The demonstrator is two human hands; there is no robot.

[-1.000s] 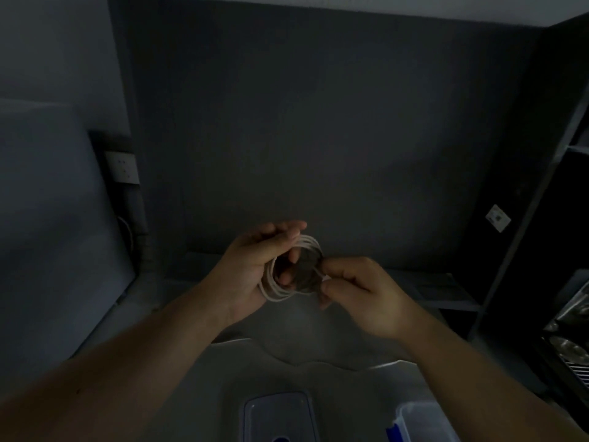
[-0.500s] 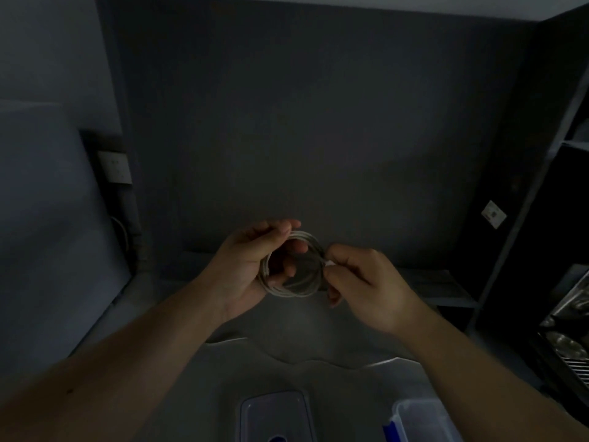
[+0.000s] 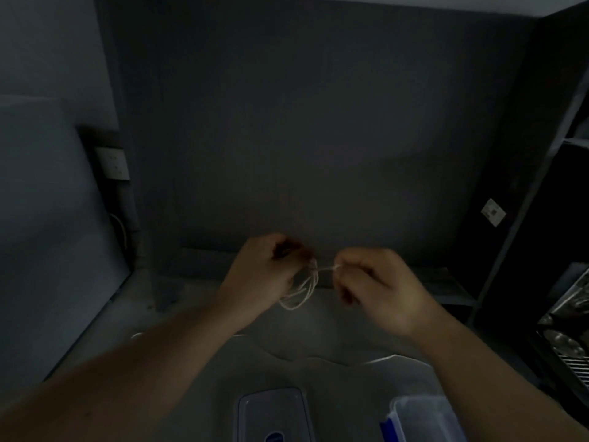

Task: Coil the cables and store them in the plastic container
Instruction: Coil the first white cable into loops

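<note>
Left hand [image 3: 264, 275] gripping white coiled cable [image 3: 301, 290], loops hanging below it, right hand [image 3: 379, 291] pinching the cable's end just right

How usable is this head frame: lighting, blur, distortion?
Head view: very dim and underexposed; both hands, left hand and right hand, are motion-smeared; the white cable stays readable; wide-angle bending curves the shelf frame at right.

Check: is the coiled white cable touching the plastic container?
Apart. The head view shows the cable held up in both hands, well clear of the container.
</note>
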